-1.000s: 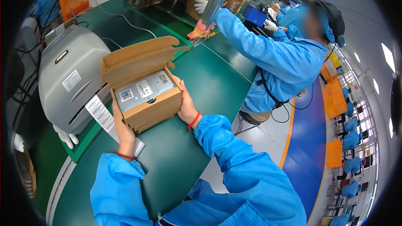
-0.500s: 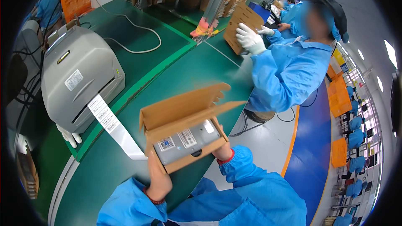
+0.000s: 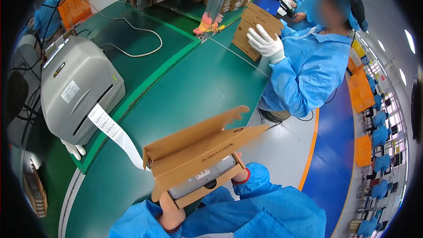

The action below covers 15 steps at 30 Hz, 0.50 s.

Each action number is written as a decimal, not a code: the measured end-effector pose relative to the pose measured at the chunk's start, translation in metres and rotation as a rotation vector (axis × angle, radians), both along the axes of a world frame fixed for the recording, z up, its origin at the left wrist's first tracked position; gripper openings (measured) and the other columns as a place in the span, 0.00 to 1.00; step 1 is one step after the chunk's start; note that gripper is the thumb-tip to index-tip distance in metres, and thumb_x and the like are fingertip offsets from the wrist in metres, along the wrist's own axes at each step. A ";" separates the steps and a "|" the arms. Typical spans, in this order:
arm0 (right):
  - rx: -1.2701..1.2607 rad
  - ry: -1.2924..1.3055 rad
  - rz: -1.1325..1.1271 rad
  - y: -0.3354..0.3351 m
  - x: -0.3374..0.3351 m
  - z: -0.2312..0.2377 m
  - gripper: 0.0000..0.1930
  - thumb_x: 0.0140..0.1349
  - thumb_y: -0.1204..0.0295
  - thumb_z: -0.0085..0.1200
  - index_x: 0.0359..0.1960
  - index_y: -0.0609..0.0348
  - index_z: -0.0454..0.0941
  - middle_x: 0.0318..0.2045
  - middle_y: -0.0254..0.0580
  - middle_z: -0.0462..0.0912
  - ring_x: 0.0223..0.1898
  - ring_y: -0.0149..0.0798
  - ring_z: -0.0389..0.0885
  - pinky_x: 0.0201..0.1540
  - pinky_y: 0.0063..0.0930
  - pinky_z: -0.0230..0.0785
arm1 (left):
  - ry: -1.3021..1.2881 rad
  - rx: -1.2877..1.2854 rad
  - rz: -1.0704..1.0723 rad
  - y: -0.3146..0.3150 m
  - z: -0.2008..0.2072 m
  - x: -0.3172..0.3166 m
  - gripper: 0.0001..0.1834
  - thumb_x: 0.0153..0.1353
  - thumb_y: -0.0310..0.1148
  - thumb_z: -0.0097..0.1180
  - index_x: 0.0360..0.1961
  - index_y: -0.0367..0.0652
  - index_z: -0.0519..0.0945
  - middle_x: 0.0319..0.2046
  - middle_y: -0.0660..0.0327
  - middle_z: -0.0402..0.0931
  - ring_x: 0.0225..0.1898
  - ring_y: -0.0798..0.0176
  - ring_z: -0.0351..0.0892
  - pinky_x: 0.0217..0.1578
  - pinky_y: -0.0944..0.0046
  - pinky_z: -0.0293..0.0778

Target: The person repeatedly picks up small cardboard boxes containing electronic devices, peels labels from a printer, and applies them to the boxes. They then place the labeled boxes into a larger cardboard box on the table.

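open cardboard box (image 3: 198,193), grey device (image 3: 191,184) inside

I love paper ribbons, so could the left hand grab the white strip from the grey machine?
Probably not without letting go: the left hand holds the open box, though the white strip hangs close by.

Holds in both hands (image 3: 171,207) a tilted brown box (image 3: 196,195) with raised lid (image 3: 198,159) partly hiding a labelled grey device (image 3: 188,187) inside.
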State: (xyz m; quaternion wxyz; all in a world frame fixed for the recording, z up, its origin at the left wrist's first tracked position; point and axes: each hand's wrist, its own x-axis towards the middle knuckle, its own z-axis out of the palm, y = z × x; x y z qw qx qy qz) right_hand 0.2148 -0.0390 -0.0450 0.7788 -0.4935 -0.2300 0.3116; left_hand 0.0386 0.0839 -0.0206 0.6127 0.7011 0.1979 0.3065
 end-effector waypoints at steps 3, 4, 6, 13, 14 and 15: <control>-0.023 -0.013 -0.006 -0.002 0.002 0.002 0.31 0.65 0.52 0.29 0.63 0.59 0.43 0.61 0.45 0.53 0.61 0.38 0.54 0.60 0.32 0.49 | 0.056 0.018 -0.010 0.003 -0.001 0.002 0.23 0.62 0.35 0.38 0.56 0.34 0.59 0.53 0.48 0.62 0.55 0.52 0.62 0.54 0.58 0.58; -0.030 -0.017 -0.008 -0.002 0.003 0.003 0.31 0.65 0.52 0.29 0.63 0.59 0.43 0.61 0.45 0.53 0.61 0.39 0.55 0.60 0.33 0.50 | 0.061 0.039 -0.009 0.007 -0.004 0.007 0.23 0.62 0.36 0.38 0.56 0.35 0.60 0.54 0.50 0.62 0.55 0.53 0.62 0.54 0.59 0.57; -0.052 -0.031 -0.008 -0.002 0.007 0.003 0.31 0.65 0.52 0.29 0.63 0.59 0.43 0.61 0.46 0.54 0.60 0.39 0.55 0.59 0.33 0.51 | 0.084 0.130 -0.009 0.010 -0.015 0.012 0.22 0.63 0.38 0.36 0.55 0.37 0.60 0.55 0.52 0.61 0.56 0.56 0.60 0.55 0.59 0.56; -0.182 -0.151 -0.013 0.013 -0.002 0.014 0.30 0.65 0.53 0.30 0.63 0.59 0.45 0.59 0.47 0.56 0.59 0.39 0.58 0.58 0.33 0.53 | 0.238 0.293 -0.041 0.043 -0.028 0.016 0.22 0.64 0.44 0.33 0.55 0.44 0.61 0.59 0.60 0.57 0.60 0.68 0.56 0.56 0.61 0.53; -0.228 -0.188 -0.028 0.012 0.002 0.020 0.30 0.65 0.53 0.30 0.63 0.59 0.46 0.59 0.47 0.57 0.59 0.39 0.58 0.58 0.33 0.54 | 0.174 -0.043 -0.031 0.039 0.000 0.021 0.21 0.64 0.42 0.34 0.56 0.45 0.61 0.59 0.60 0.56 0.60 0.67 0.56 0.56 0.59 0.53; -0.263 -0.233 -0.067 0.007 0.009 0.026 0.30 0.65 0.54 0.30 0.63 0.59 0.46 0.59 0.47 0.57 0.59 0.39 0.58 0.58 0.34 0.54 | 0.084 -0.383 0.005 0.037 0.031 0.030 0.20 0.64 0.39 0.35 0.56 0.46 0.60 0.59 0.60 0.56 0.60 0.66 0.55 0.56 0.58 0.53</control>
